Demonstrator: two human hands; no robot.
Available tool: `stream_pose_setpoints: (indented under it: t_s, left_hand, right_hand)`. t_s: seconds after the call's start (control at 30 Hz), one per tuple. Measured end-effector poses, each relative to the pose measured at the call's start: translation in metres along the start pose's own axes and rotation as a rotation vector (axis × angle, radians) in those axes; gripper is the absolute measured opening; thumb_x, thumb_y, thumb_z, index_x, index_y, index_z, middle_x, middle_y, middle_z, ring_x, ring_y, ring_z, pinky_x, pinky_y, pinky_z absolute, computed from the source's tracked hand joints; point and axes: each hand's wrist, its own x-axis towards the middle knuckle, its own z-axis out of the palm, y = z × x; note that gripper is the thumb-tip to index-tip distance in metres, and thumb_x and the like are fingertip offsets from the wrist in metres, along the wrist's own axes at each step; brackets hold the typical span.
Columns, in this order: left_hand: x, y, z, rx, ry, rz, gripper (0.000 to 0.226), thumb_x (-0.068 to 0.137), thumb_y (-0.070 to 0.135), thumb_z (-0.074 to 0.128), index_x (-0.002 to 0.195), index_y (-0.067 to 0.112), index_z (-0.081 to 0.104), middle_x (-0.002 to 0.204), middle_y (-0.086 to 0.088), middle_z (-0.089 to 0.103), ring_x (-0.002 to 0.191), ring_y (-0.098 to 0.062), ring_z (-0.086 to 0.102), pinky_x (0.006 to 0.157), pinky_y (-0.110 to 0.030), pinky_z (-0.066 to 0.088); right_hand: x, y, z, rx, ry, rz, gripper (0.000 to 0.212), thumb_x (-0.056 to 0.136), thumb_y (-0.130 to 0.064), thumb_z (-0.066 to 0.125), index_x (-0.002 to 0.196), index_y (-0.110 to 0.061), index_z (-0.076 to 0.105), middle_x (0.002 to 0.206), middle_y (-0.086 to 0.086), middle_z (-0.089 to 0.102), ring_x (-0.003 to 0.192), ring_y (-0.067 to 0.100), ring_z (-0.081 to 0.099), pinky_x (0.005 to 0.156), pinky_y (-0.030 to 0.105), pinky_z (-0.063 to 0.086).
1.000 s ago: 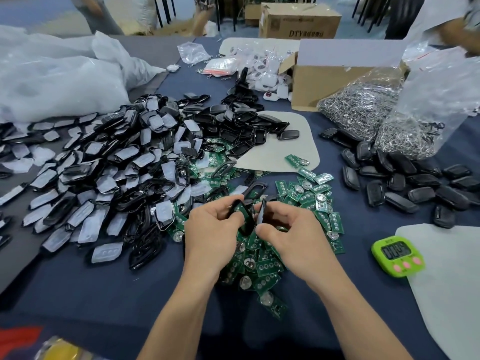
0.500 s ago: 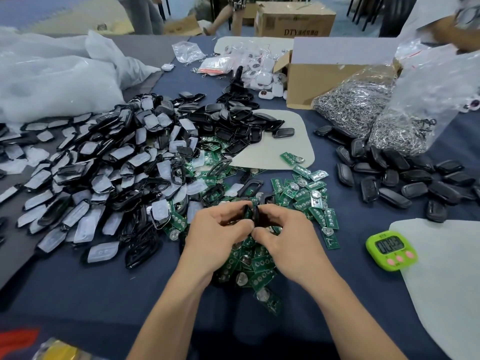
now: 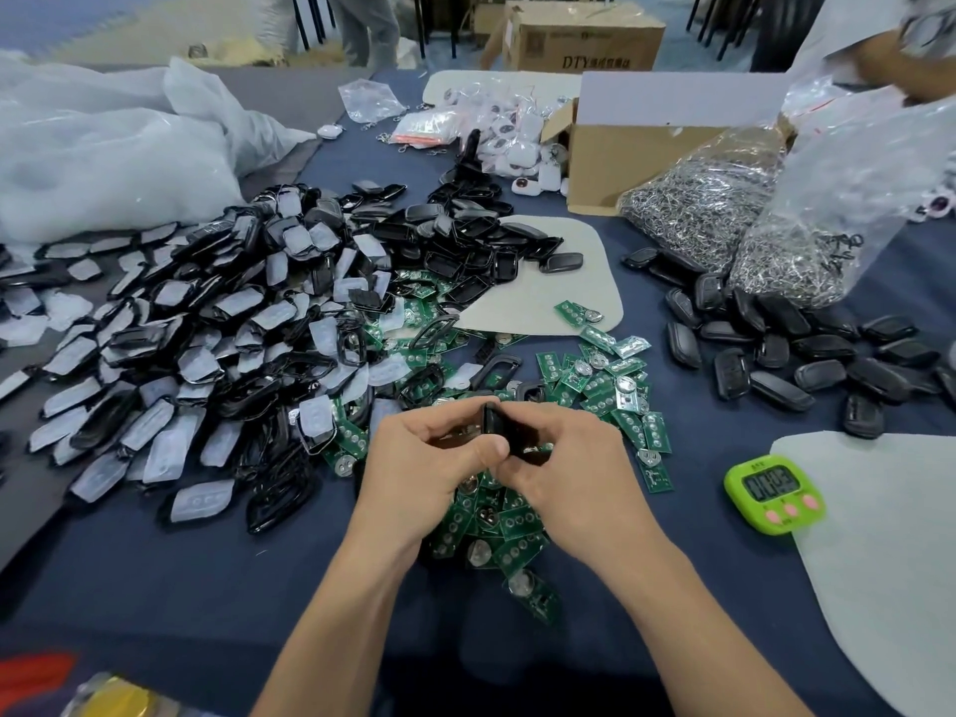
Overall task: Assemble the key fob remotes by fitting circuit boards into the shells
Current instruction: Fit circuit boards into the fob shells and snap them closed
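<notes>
Head view: I see both hands brought together just above the table, fingertips meeting. The left hand (image 3: 419, 458) and the right hand (image 3: 564, 458) both pinch one black shell (image 3: 495, 422), which stands on edge between them with the left thumb pressed against its side. I cannot tell whether a board already sits inside it.

Directly beneath the hands lies a loose heap of green circuit boards (image 3: 491, 525), spreading up and to the right over the blue tablecloth (image 3: 155, 587). To the left is a big mound of empty shells and pale rubber pads (image 3: 207, 344), none of it in any container. To the right, a cluster of closed black fobs (image 3: 776, 354) lies loose on the cloth.

As for containers: two clear plastic bags sit at the far right, side by side and touching, the nearer bag (image 3: 807, 251) and the farther bag (image 3: 708, 219), each packed with small metal rings. Behind them an open cardboard box (image 3: 621, 152) lies with one flap out; its inside is hidden from me. White fobs in small packets (image 3: 517, 142) are heaped just beside that flap. A second, closed carton (image 3: 584, 44) stands farther back. At far left a large white plastic sack (image 3: 103, 147) slumps on the table, contents not visible.

A green timer (image 3: 773, 493) sits right of the hands, near a grey mat (image 3: 879, 561).
</notes>
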Motion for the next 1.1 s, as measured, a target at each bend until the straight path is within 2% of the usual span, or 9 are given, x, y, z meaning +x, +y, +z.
stream_pose_setpoints:
  t_s: [0.1, 0.23, 0.33, 0.43, 0.57, 0.63, 0.73, 0.9, 1.1]
  left_hand:
    - [-0.002, 0.001, 0.004, 0.055, 0.040, 0.015, 0.042, 0.080, -0.005, 0.084, 0.096, 0.034, 0.085, 0.098, 0.001, 0.082, 0.091, -0.011, 0.077, 0.081, -0.025, 0.061]
    - [0.000, 0.007, 0.009, 0.222, 0.095, 0.017, 0.036, 0.089, 0.015, 0.080, 0.083, 0.050, 0.082, 0.077, 0.009, 0.080, 0.064, -0.005, 0.070, 0.061, -0.022, 0.058]
    - [0.004, 0.010, 0.009, 0.206, 0.142, 0.026, 0.045, 0.091, 0.008, 0.077, 0.077, 0.051, 0.081, 0.077, 0.008, 0.080, 0.069, -0.006, 0.072, 0.064, -0.025, 0.062]
    - [0.004, 0.010, 0.004, 0.108, 0.142, 0.032, 0.048, 0.092, -0.002, 0.073, 0.077, 0.042, 0.084, 0.080, 0.003, 0.081, 0.075, -0.011, 0.075, 0.069, -0.027, 0.063]
    - [0.000, 0.007, 0.000, -0.023, 0.114, 0.010, 0.040, 0.092, -0.006, 0.072, 0.079, 0.030, 0.086, 0.080, 0.000, 0.080, 0.077, -0.014, 0.078, 0.069, -0.024, 0.062]
    - [-0.001, 0.006, 0.000, -0.020, 0.074, 0.020, 0.037, 0.093, -0.003, 0.072, 0.084, 0.030, 0.086, 0.082, -0.003, 0.080, 0.079, -0.014, 0.077, 0.071, -0.024, 0.062]
    - [-0.002, 0.009, 0.003, 0.054, 0.018, 0.087, 0.028, 0.086, 0.005, 0.081, 0.092, 0.032, 0.085, 0.086, -0.004, 0.081, 0.078, -0.013, 0.074, 0.073, -0.025, 0.061]
    - [-0.002, 0.012, 0.005, 0.100, 0.064, 0.194, 0.050, 0.081, -0.007, 0.082, 0.083, 0.043, 0.084, 0.081, 0.003, 0.081, 0.074, -0.011, 0.075, 0.073, -0.025, 0.061]
    - [-0.008, 0.008, 0.009, 0.253, 0.114, 0.246, 0.056, 0.077, -0.005, 0.086, 0.083, 0.051, 0.081, 0.081, 0.016, 0.080, 0.076, -0.002, 0.076, 0.072, -0.015, 0.058]
  right_hand:
    - [0.000, -0.001, 0.003, -0.019, 0.019, 0.001, 0.053, 0.086, -0.015, 0.079, 0.115, -0.057, 0.065, 0.098, -0.028, 0.072, 0.093, -0.005, 0.064, 0.075, 0.009, 0.048]
    - [-0.007, -0.004, 0.014, -0.179, 0.110, -0.076, 0.056, 0.084, 0.002, 0.067, 0.125, -0.035, 0.071, 0.116, -0.017, 0.069, 0.104, 0.006, 0.063, 0.094, 0.026, 0.051]
    - [-0.010, -0.004, 0.020, -0.264, 0.217, -0.153, 0.051, 0.082, -0.002, 0.076, 0.125, -0.030, 0.072, 0.116, -0.014, 0.071, 0.108, 0.010, 0.064, 0.098, 0.025, 0.049]
    - [-0.004, -0.003, 0.005, 0.049, 0.119, -0.003, 0.043, 0.078, -0.017, 0.080, 0.114, -0.041, 0.077, 0.102, -0.021, 0.076, 0.095, 0.000, 0.069, 0.089, 0.016, 0.052]
    - [0.008, 0.001, -0.019, 0.283, -0.064, 0.113, 0.029, 0.090, -0.015, 0.071, 0.102, -0.039, 0.081, 0.090, -0.003, 0.080, 0.085, 0.019, 0.077, 0.090, 0.048, 0.061]
    - [0.008, 0.002, -0.023, 0.293, -0.048, 0.126, 0.030, 0.089, -0.012, 0.073, 0.098, -0.039, 0.082, 0.087, 0.000, 0.081, 0.083, 0.023, 0.077, 0.090, 0.054, 0.061]
    - [0.006, 0.000, -0.024, 0.319, -0.001, 0.133, 0.035, 0.085, -0.007, 0.078, 0.094, -0.040, 0.083, 0.082, -0.004, 0.081, 0.079, 0.021, 0.077, 0.085, 0.048, 0.063]
    - [0.002, -0.006, -0.025, 0.318, 0.001, 0.086, 0.032, 0.082, -0.008, 0.078, 0.097, -0.036, 0.084, 0.087, -0.013, 0.081, 0.085, 0.008, 0.077, 0.082, 0.034, 0.061]
    - [0.003, -0.016, -0.024, -0.027, 0.041, -0.080, 0.044, 0.083, -0.013, 0.076, 0.092, -0.055, 0.072, 0.085, -0.035, 0.072, 0.084, -0.011, 0.071, 0.082, 0.018, 0.058]
